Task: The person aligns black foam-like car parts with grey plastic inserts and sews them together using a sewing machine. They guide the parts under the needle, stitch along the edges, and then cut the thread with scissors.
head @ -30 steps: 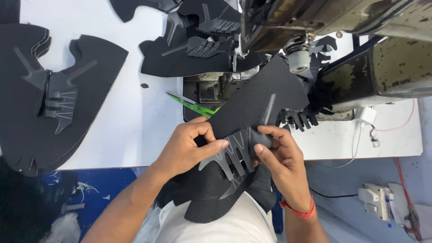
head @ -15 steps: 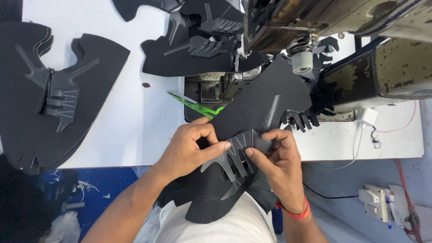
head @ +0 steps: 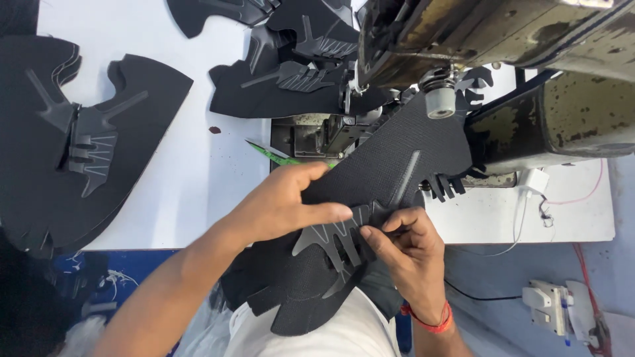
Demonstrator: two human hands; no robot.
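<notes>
Black shoe-upper panel [head: 390, 178] pinched by left hand [head: 284, 205] and right hand [head: 410, 254] fingers.

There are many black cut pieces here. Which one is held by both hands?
The black piece at the table's front edge, by the sewing machine: left hand and right hand pinch it. The stacks at left and behind lie untouched.

Black shoe-upper panel [head: 397, 172]: matt knit-like mesh, fine grainy texture; smooth grey rubbery overlay strips [head: 331, 238]. Stacked panels [head: 86, 145]: same matt black fabric. Sewing machine [head: 529, 59]: painted metal, worn, chipped, rust-spotted. Tabletop [head: 198, 178]: smooth white laminate, slight sheen. Scissors handle [head: 278, 157]: glossy green plastic.
</notes>
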